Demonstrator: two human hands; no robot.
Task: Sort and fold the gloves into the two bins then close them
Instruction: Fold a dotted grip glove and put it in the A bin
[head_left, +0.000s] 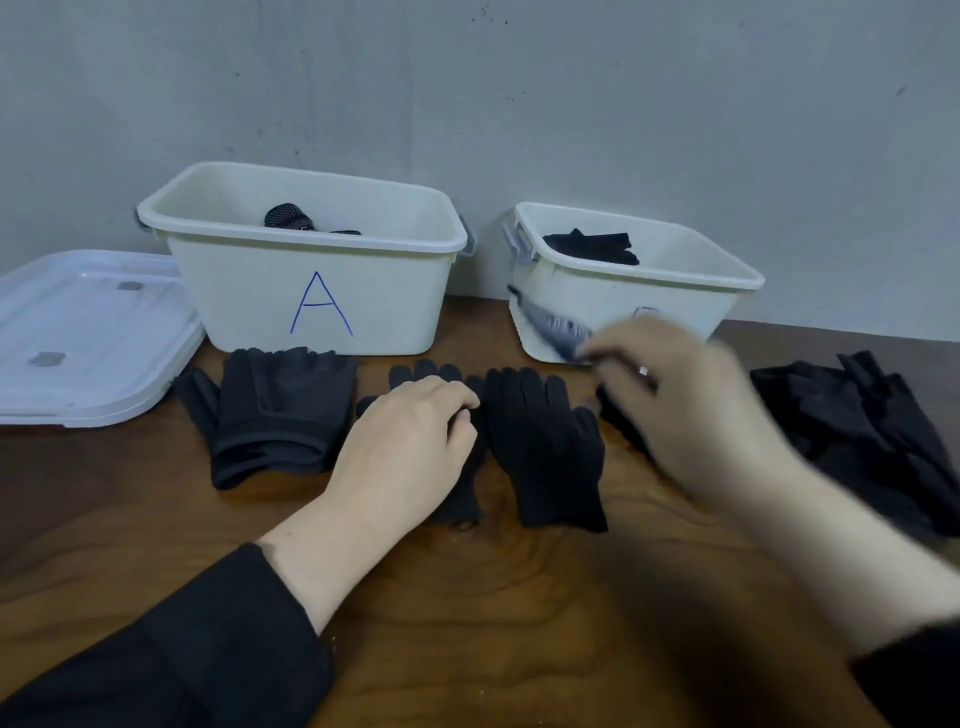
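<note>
Head view: two white bins are seen at the back of a wooden table, against a grey wall. Bin A, on the left, holds a dotted dark glove; the smaller right bin holds folded black gloves. A clear lid is laid flat left of bin A. The left hand is rested on a black glove, fingers curled downward over its palm area; only the glove's fingertips are visible beyond the knuckles. A second black glove is laid flat just beside, touching the left hand's fingertips. The right hand is blurred; a grey-patterned glove is pinched at its fingertips, raised in front of the right bin. A folded pair is seen before bin A, and a loose pile at far right.
</note>
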